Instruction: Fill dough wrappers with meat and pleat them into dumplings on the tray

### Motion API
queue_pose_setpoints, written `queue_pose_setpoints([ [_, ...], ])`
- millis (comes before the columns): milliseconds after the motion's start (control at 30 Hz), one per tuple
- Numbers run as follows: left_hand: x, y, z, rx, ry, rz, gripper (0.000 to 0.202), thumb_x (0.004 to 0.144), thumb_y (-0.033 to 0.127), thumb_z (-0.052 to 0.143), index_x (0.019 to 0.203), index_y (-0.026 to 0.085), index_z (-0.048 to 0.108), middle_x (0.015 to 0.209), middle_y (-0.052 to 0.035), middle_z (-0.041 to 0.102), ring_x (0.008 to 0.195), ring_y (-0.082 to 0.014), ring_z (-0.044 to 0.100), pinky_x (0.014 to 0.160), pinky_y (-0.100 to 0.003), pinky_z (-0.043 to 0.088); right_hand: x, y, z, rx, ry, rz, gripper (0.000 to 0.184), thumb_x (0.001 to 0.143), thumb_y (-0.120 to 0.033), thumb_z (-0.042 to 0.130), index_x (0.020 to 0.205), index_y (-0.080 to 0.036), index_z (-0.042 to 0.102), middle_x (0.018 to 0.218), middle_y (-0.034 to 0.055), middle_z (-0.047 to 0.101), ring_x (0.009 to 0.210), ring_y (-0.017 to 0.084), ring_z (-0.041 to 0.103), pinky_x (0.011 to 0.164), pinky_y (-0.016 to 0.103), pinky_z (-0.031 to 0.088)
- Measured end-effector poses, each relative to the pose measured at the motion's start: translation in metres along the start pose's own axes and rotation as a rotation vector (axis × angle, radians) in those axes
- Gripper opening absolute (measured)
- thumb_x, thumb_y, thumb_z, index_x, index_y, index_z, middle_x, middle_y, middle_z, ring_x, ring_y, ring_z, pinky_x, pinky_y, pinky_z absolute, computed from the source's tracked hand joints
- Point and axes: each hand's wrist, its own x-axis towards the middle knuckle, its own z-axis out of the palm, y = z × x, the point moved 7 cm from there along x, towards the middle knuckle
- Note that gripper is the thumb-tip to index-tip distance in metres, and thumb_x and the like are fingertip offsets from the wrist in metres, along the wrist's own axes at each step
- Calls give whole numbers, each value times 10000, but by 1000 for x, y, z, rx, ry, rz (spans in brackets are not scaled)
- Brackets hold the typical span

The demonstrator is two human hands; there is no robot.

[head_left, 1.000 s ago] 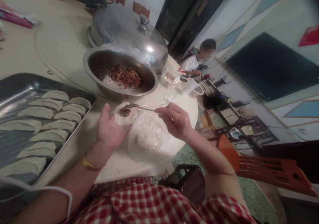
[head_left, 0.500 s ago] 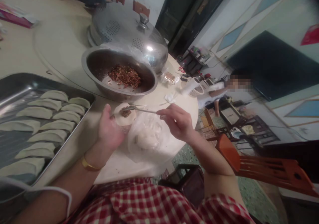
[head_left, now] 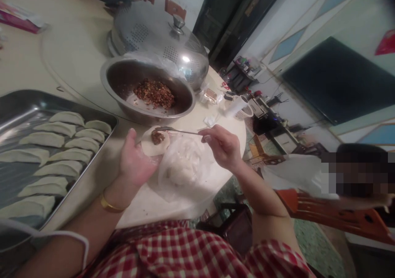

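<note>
A round dumpling wrapper [head_left: 150, 148] lies across the fingers of my left hand [head_left: 135, 160], palm up and thumb raised. Brown minced filling [head_left: 158, 136] sits in a small heap on the wrapper. My right hand [head_left: 222, 146] grips the handle of a metal spoon [head_left: 187, 132], whose tip rests at the filling. Just beyond the wrapper stands a steel bowl [head_left: 108, 76] with more filling [head_left: 154, 93] in it. Below the spoon, pale dough [head_left: 182, 171] lies in a clear plastic bag [head_left: 165, 189].
At left, a metal tray [head_left: 18, 99] holds several folded dumplings [head_left: 58, 169]. A large domed steel lid [head_left: 148, 26] stands behind the bowl. A white basket [head_left: 245, 112] is near the table's right edge. Another person [head_left: 293, 175] is at right by an orange-brown chair [head_left: 339, 218].
The spoon and my right hand have shifted slightly right and up, and the filling is pressed against the wrapper's upper part. The other person has come closer on the right.
</note>
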Motion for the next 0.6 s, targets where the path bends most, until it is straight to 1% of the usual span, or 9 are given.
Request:
queue_pose_setpoints([
  [167,1,0,1,7,-18,6,698,1044,551,260,1501,64,463,1049,-199,773,905,-297,756,791,-424,641,0,2,8,-18,-16,-19,229,1034,-233,493,1007,-208,719,666,-1,655,642,132,627,620,252,517],
  [267,1,1,2,33,-19,17,705,1048,540,236,1496,44,461,1044,-203,772,893,-296,760,775,-415,644,1,2,10,-23,-18,-32,233,1036,-231,493,988,-199,718,653,-3,646,630,127,618,608,245,513],
  [400,0,3,4,32,-27,36,709,1054,529,235,1474,11,475,1050,-207,770,909,-285,758,749,-379,646,4,1,-1,-9,6,5,227,1035,-246,505,993,-207,724,675,2,659,641,127,623,625,261,515],
  [500,-1,3,4,-9,-24,26,707,1052,531,258,1488,13,461,1099,-216,762,941,-287,756,764,-377,650,5,0,-10,-8,5,31,239,1038,-272,502,985,-223,729,674,1,657,640,129,619,618,271,510],
  [600,0,4,3,-21,-23,38,697,1050,523,291,1486,7,464,1087,-218,762,961,-289,756,789,-372,653,3,0,-14,-18,1,39,245,1038,-280,499,976,-219,728,668,2,651,623,125,606,595,267,497],
])
